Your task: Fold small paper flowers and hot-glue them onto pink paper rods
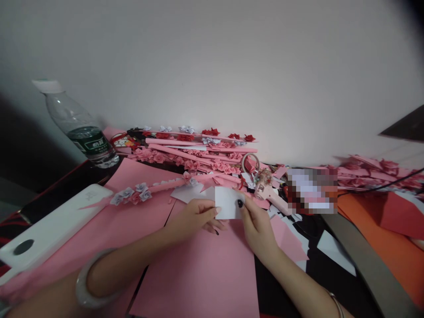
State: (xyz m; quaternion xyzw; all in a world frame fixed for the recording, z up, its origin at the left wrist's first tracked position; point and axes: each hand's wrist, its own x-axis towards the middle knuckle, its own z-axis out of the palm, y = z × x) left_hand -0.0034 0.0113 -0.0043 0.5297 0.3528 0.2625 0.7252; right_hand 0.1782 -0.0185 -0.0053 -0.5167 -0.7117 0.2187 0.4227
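A small white piece of paper (228,203) is held up between both hands, over large pink paper sheets (202,274). My left hand (198,214) pinches its left edge between thumb and fingers, with other fingers showing below. At the right edge, my right hand (256,223) grips it, the dark-nailed thumb lying on its face. Just behind the hands lies a pink paper stem with white and pink paper flowers (132,194). A pink glue gun (270,194) rests to the right, beyond my right hand.
A water bottle (82,126) stands at the back left, near a white oblong device (56,225). Pink stems with paper flowers (195,154) are heaped along the wall, beside a tape roll (251,163). Orange paper (367,238) and a white sheet (337,251) lie to the right.
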